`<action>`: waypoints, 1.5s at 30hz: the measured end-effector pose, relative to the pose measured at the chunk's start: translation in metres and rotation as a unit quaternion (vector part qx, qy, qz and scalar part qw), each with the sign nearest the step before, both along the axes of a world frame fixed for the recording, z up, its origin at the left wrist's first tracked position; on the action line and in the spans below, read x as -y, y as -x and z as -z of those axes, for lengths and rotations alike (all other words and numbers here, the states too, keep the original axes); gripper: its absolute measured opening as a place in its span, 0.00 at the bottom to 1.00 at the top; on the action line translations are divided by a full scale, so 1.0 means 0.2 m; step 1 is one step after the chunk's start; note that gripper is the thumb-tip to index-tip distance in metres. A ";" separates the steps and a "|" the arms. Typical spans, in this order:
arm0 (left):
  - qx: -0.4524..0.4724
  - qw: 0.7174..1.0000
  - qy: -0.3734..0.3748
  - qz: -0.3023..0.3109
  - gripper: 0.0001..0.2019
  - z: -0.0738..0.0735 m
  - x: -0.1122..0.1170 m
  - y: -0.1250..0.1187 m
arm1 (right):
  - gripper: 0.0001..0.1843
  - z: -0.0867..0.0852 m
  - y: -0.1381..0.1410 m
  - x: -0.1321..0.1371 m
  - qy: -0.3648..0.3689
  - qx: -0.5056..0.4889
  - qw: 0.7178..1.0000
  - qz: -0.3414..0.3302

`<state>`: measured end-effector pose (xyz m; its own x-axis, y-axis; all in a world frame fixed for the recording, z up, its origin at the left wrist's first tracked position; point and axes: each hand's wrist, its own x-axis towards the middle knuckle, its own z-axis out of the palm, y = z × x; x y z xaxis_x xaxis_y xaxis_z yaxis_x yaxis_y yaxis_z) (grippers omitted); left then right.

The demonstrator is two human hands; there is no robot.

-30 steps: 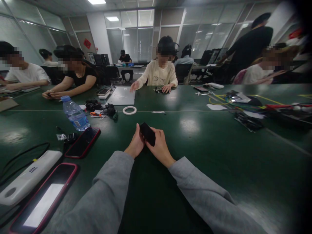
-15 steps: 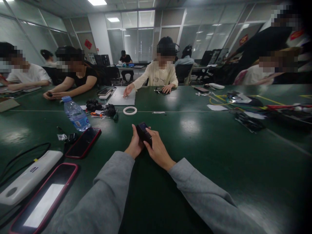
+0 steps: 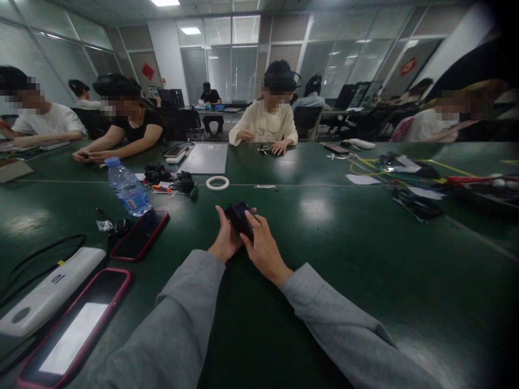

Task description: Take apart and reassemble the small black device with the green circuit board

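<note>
A small black device with a dark screen, boxy in shape, is held up over the green table in both my hands. My left hand cradles it from below and the left, its thumb standing up away from the near left edge. On the other side my right hand grips it, thumb against the near edge and a finger at the screen's right side. The fingers under the device are hidden. Its exact kind is too small and dark to tell.
On my left lie two red-cased phones, a white power bank with black cables and a tilted water bottle. Beyond my hands is a white tape roll. Cables clutter the right. A person sits opposite.
My left thumb has swung out from the device, and my right fingers have shifted slightly on it. The person opposite has drawn a hand back from the pale board.
</note>
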<state>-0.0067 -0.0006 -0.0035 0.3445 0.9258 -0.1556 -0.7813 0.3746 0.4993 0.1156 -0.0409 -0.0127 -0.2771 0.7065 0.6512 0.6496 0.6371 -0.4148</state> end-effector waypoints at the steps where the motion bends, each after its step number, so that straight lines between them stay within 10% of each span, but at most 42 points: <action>1: -0.005 1.000 0.003 -0.002 0.42 0.01 0.00 0.00 | 0.30 0.00 0.00 0.00 0.001 0.005 1.000 0.001; 17: -0.008 0.998 0.031 -0.059 0.31 0.01 -0.05 0.04 | 0.25 -0.03 -0.04 -0.04 -0.036 -0.158 0.983 0.090; 37: -0.009 1.000 0.023 -0.005 0.33 -0.02 -0.03 0.05 | 0.33 0.09 -0.11 -0.17 0.107 -0.193 0.968 0.122; 45: 0.009 1.000 0.005 -0.015 0.34 -0.01 -0.04 0.05 | 0.18 0.10 -0.19 -0.21 0.171 -0.284 0.933 0.139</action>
